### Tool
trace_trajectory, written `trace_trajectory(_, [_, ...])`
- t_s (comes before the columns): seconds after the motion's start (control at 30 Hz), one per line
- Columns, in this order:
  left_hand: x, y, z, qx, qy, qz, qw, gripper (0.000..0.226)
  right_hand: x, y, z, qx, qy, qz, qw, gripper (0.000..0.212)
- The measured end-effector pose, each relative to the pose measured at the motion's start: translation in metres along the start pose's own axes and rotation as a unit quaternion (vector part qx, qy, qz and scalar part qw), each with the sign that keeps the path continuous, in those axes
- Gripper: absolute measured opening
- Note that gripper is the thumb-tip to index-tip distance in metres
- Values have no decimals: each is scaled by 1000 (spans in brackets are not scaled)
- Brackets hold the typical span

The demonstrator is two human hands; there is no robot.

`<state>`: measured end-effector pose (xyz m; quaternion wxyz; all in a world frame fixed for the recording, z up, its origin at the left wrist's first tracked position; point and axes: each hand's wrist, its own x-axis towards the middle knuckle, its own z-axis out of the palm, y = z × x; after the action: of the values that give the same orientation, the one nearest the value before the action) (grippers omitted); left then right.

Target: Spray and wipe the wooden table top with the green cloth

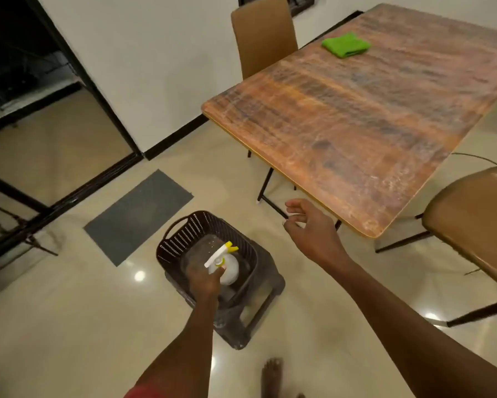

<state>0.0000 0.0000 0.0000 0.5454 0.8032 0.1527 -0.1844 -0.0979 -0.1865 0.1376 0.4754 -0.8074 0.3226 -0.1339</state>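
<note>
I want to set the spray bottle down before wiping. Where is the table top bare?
The wooden table top is bare from its near corner, by the right hand, up to the green cloth near the far chair. Crowded: the basket, with spray bottle and left hand.

Warm, dim overhead light; lamp glare makes white spots on the glossy floor (69,326) left of the fingers of the left hand (204,282). That hand is blurred; frame edges bow.

Gripping the white spray bottle (227,267) by its neck with the left hand (204,282), down at the brown basket (181,234) on a dark stool (258,307). Holding the right hand (310,226) loosely spread beside the near corner of the wooden table top (356,116). Looking across at the green cloth (346,45), folded on its far side.
</note>
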Motion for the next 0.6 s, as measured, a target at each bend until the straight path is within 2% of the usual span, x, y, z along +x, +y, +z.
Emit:
trace_trajectory(0.07, [1, -4, 6, -42, 17, -48, 998, 71, 3, 3, 4, -4, -11, 7, 1000, 35])
trace_trajectory(0.13, [9, -18, 14, -83, -4, -97, 992, 66, 2, 11, 9, -25, -32, 14, 999, 34])
trace_trajectory(0.2, [22, -30, 26, -74, -19, -123, 990, 62, 5, 20, 10, -40, -44, 21, 998, 32])
trace_trajectory(0.3, [32, -37, 38, -44, -3, -112, 993, 54, 17, 28, 9, -55, -46, 27, 997, 29])
trace_trajectory(0.4, [42, -44, 34, 61, 27, -78, 995, 42, 37, 20, 12, -75, -58, 14, 995, 27])
trace_trajectory(0.6, [62, -15, 37, 32, 38, 30, 998, 35, 94, -8, -3, -63, -54, -5, 996, 26])
